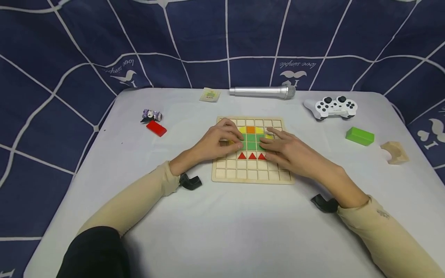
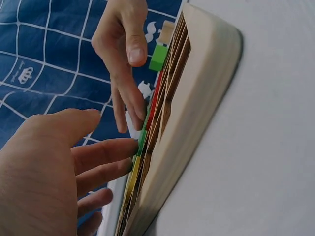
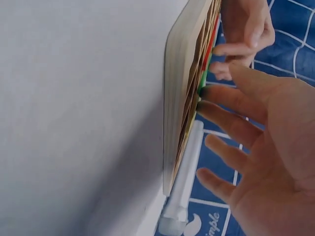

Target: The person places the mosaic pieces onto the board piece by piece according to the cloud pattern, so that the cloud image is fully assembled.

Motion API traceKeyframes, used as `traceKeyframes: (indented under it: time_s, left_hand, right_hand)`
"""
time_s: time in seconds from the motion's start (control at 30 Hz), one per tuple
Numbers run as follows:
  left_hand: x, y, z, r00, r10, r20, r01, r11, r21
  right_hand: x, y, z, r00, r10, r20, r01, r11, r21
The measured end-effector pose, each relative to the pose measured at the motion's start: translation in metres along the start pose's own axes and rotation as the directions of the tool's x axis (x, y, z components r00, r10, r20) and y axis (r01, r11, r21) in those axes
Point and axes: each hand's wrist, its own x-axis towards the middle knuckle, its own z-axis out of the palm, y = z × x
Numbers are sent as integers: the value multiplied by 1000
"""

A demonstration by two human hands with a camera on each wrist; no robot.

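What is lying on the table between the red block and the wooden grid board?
Nothing: in the head view, the stretch of white table between the red block and the wooden grid board is bare cloth.

And here we are at what looks like a staged recording corner rather than a lived-in room: a tabletop (image 1: 222, 231) draped in plain white cloth, and right behind and beside it a dark blue sheet (image 1: 69, 46) with white grid lines and little printed words, hung as a backdrop that hides the walls. The spread is an odd, unrelated mix laid well apart: a silver microphone (image 1: 262, 92), a white game controller (image 1: 332, 107), a green block (image 1: 359, 136), a red block (image 1: 156, 128), a curved wooden piece (image 1: 394, 152), and a wooden grid board (image 1: 252, 172) at centre. Small black cameras ride both wrists (image 1: 190, 181), which points to a data-collection setup.
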Motion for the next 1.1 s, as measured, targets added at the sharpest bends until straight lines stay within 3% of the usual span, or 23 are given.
traceKeyframes:
  time_s: [0.2, 0.37, 0.53, 0.7, 0.83, 0.97, 1.1]
  left_hand:
    - [-6, 2, -5, 992, -27, -125, 29, 999, 19]
    - [-7, 0, -8, 994, -79, -79, 84, 995, 60]
    - [-9, -1, -4, 997, -68, -24, 68, 997, 24]
    - [-13, -1, 1, 990, -81, -118, 76, 996, -48]
    - [-12, -3, -1, 977, -88, -193, 76, 995, -72]
    - [-8, -4, -5, 968, -80, -237, 63, 995, -76]
    - [-7, -4, -9, 958, -84, -273, 63, 995, -83]
  right_hand:
    - [-2, -1, 0, 999, -12, -35, 14, 999, 34]
    - [2, 0, 3, 1000, 6, 10, -6, 1000, 23]
    - [-1, 3, 4, 1000, 3, -16, -2, 1000, 10]
    - [-6, 4, 11, 998, -5, -70, 8, 999, 44]
    - [-7, 4, 12, 989, -51, -141, 64, 994, 89]
    - [-3, 4, 9, 969, -97, -227, 120, 989, 90]
    - [0, 5, 6, 966, -107, -234, 128, 989, 75]
